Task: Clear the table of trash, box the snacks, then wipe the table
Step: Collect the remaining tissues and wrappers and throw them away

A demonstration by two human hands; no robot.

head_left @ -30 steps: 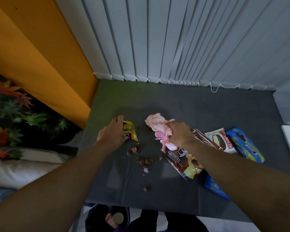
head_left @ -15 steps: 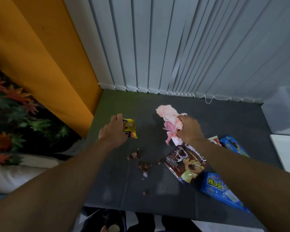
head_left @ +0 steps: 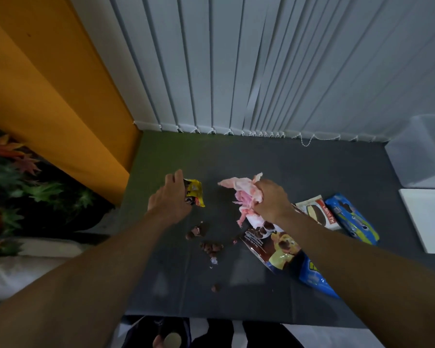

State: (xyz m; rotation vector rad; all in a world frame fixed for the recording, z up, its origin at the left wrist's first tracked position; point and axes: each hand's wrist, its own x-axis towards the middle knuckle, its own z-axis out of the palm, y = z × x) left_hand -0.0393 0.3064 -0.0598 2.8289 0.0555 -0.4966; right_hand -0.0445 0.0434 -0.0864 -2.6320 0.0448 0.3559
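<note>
The crumpled pink tissue [head_left: 241,194] is bunched in the right hand [head_left: 270,200], which is clamped around it just above the table [head_left: 286,167]; its loose end points away to the left, toward the blinds. The left hand [head_left: 170,197] is closed on a yellow wrapper [head_left: 195,193], whose long axis runs roughly toward and away from the person. The task looks barely begun: brown crumbs [head_left: 210,247] lie scattered between the arms. The brown snack bag [head_left: 271,247], a blue packet [head_left: 314,277] beneath it, the choco pie pack [head_left: 320,213] and another blue pack [head_left: 353,217] lie unboxed on the right. A clear bin [head_left: 419,151] stands at the far right corner. Wiping remains.
</note>
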